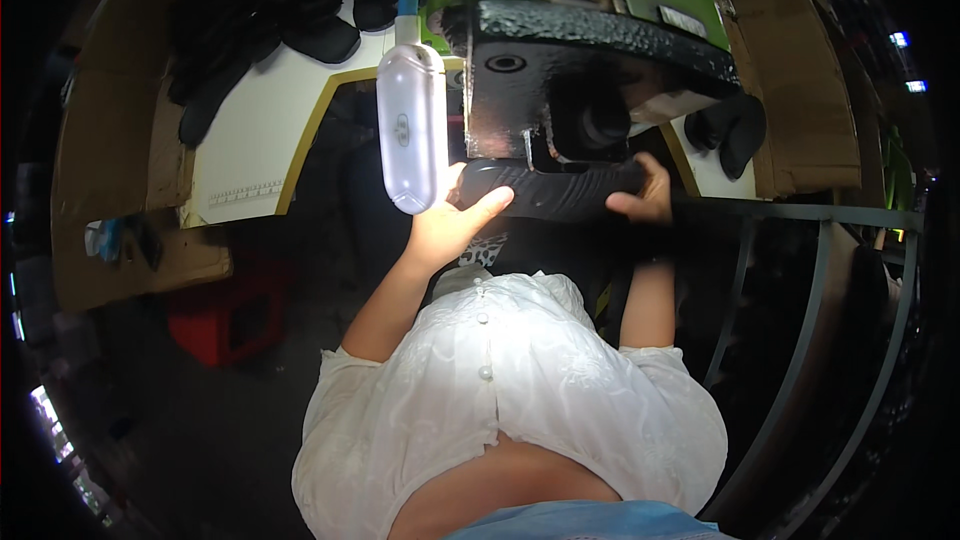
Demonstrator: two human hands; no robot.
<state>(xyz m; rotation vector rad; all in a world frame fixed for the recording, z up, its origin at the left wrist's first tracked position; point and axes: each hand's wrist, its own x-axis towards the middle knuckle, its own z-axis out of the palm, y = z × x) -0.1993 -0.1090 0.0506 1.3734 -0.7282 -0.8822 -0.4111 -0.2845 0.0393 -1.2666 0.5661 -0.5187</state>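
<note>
A black, ridged shoe sole is held level between my two hands, right under the black front of a green machine. My left hand grips its left end, thumb lying on the near face and fingers mostly hidden behind. At the other end my right hand is closed around it, thumb in front and fingers curled over the far side. The sole's upper edge lies close to the machine's dark lower parts; I cannot tell whether they touch.
A lit white lamp hangs beside my left hand. Black sole-shaped pieces pile up on the white table at left; others lie at right. Cardboard walls flank the table. A red stool and metal rack stand lower down.
</note>
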